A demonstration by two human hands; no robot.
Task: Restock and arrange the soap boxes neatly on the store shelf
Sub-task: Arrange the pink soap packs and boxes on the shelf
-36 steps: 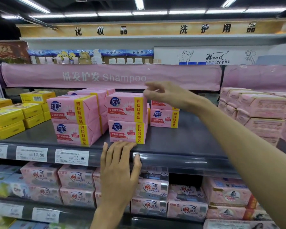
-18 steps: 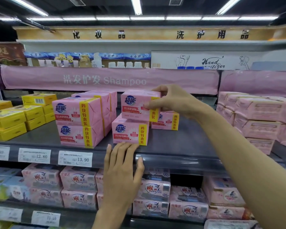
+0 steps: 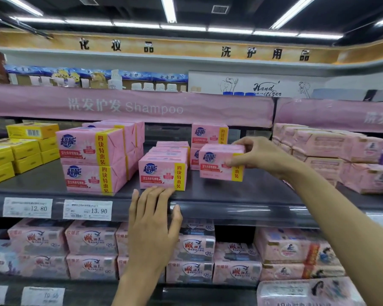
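Right hand (image 3: 259, 157) pinches the soap box (image 3: 217, 167); I'd set it flush beside the front box (image 3: 161, 173), left hand (image 3: 153, 217) flat on the shelf (image 3: 241, 195).

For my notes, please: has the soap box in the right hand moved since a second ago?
Yes: the soap box, once atop the front box, is lower, to its right.

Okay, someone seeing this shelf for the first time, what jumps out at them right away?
The right hand grips a pink soap box over the middle of the grey shelf, beside a single matching box. The left hand lies flat on the shelf's front edge, fingertips at the foot of that box. A wide pink Shampoo banner spans above, and yellow boxes stand out at far left.
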